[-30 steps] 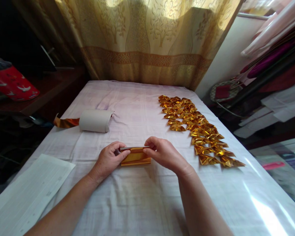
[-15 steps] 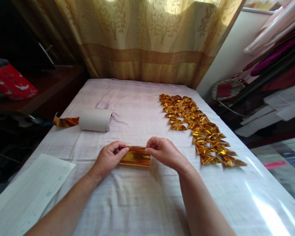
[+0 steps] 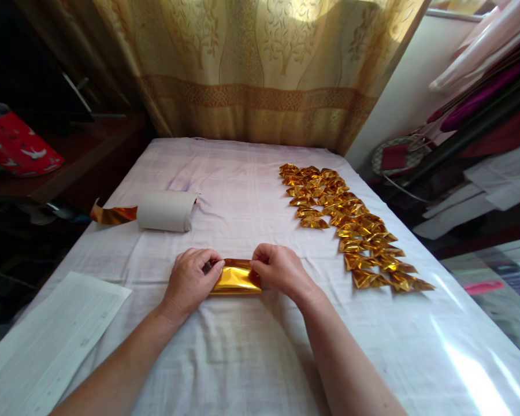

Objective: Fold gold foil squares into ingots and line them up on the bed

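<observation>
A folded strip of gold foil paper (image 3: 236, 278) lies on the white cloth (image 3: 242, 346) in front of me. My left hand (image 3: 190, 281) pinches its left end with curled fingers. My right hand (image 3: 278, 270) pinches the right end, thumb and fingers pressed on the foil. Both hands rest low on the cloth. To the right, several folded gold foil pieces (image 3: 351, 228) lie in a long row running away from me.
A roll of foil with a white back (image 3: 164, 211) lies at the left, a gold tail (image 3: 111, 215) sticking out. White printed sheets (image 3: 47, 341) sit at the near left. A gold curtain (image 3: 260, 69) hangs behind; clutter and a red bag (image 3: 17, 144) flank the table.
The gold strip, held slightly raised and open a second ago, has been folded over and pressed flatter onto the cloth. Both hands have come down and closer together.
</observation>
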### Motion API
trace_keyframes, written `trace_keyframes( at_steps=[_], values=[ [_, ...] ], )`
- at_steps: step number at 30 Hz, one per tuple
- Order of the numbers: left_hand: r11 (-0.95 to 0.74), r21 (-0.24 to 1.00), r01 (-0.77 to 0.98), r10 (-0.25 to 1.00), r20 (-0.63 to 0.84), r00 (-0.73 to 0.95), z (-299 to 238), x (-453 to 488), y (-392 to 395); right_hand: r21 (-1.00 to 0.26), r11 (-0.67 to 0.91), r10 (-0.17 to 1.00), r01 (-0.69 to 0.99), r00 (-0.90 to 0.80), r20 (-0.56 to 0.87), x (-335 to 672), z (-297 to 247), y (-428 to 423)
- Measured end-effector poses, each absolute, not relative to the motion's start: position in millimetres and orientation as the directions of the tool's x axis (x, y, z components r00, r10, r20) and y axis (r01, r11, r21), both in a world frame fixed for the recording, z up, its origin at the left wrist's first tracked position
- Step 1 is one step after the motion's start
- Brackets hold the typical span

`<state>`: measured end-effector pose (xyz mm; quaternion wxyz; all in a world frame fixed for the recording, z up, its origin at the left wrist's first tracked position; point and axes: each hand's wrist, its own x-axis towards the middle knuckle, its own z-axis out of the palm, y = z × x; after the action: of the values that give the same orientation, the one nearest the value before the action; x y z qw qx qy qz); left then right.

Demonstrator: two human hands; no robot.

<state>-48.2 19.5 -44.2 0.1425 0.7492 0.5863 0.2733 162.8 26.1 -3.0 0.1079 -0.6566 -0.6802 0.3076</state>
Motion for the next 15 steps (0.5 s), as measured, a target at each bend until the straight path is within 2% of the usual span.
trace_keyframes(
  at_steps=[3,6,15],
  values=[
    [-0.293,0.426,0.856,0.948,0.245,0.203,-43.5,-47.8,18.3,-0.468,-0.036,0.97,0.883,-0.082,-0.23,156.4,-7.4,25.9],
    [-0.301,0.376,0.876,0.946,0.234,0.225,-43.1,-47.3,16.9,-0.428,-0.033,0.973,0.903,-0.068,-0.219,153.1,-9.5,25.4],
    [-0.298,0.355,0.886,0.944,0.248,0.218,-46.8,-47.4,17.5,-0.476,-0.02,0.982,0.879,-0.071,-0.173,153.0,-15.5,24.8]
  ],
)
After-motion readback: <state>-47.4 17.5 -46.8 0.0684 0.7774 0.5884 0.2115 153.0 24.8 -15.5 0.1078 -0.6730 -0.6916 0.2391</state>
